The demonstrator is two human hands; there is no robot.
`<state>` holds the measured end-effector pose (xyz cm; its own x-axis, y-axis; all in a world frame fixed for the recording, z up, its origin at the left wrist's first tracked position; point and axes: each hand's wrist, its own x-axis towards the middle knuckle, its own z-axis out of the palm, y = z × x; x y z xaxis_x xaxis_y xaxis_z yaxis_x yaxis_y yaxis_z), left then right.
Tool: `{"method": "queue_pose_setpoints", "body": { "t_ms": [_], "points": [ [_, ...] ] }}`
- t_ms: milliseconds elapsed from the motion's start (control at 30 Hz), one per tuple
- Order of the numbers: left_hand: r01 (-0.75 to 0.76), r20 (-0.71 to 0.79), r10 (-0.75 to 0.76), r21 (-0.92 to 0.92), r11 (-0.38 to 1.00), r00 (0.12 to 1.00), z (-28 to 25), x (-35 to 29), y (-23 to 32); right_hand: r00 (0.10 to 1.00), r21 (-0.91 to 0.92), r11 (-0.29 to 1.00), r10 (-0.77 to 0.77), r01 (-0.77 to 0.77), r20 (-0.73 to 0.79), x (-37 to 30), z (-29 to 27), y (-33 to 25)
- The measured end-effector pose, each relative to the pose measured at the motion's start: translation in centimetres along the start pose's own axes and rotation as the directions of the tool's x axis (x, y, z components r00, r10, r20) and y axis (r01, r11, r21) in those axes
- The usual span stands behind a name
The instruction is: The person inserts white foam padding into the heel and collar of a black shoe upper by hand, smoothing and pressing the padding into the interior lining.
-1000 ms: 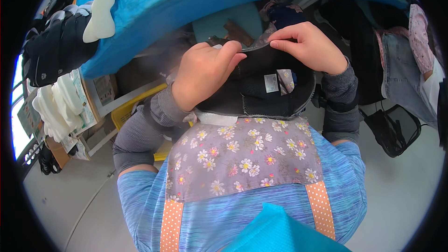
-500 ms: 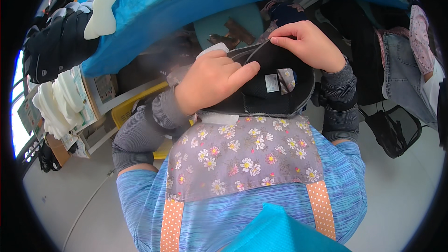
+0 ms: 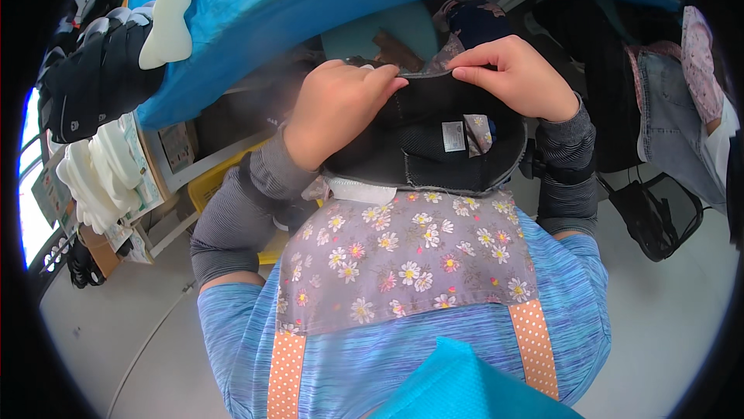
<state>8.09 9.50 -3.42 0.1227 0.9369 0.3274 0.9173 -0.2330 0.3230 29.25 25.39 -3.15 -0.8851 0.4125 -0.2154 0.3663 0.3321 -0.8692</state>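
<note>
Head view, my left hand [image 3: 333, 117]: thumb and forefinger pinch the far rim of the black fabric piece [image 3: 434, 117], left of its middle.
My right hand [image 3: 518, 78]: thumb and forefinger nip that same rim a little to the right, near my other fingertips but apart from them.
Black fabric piece: in front of my body, between my forearms, spread so that I look down inside it; its near edge meets the top of my floral apron [image 3: 403, 264].
Inside it: a pale label [image 3: 453, 137], with a small floral patch [image 3: 479, 136] just to its right.
Near edge: a whitish strip [image 3: 360, 191] shows at the left.
Beyond my hands: a teal surface [image 3: 425, 20] bearing a brown piece [image 3: 398, 51], below the blue covering [image 3: 349, 4].
To my left: a yellow basket [image 3: 211, 179], partly behind my sleeve.
To my right: a black bag [image 3: 655, 217], low down near grey denim [image 3: 671, 109].
</note>
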Motion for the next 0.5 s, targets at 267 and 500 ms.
{"method": "queue_pose_setpoints", "body": {
  "t_ms": [267,500],
  "points": [
    [-0.144,0.131,0.149,-0.043,0.989,0.980,-1.3,1.0,0.2,0.921,-0.122,0.958,-0.208,0.260,0.330,-0.8,-5.8,-1.5],
    [-0.187,0.087,0.188,-0.029,0.982,0.978,-1.2,1.9,0.1,0.830,-0.430,0.856,0.001,0.288,0.558,4.7,-1.8,-4.7]
  ]
}}
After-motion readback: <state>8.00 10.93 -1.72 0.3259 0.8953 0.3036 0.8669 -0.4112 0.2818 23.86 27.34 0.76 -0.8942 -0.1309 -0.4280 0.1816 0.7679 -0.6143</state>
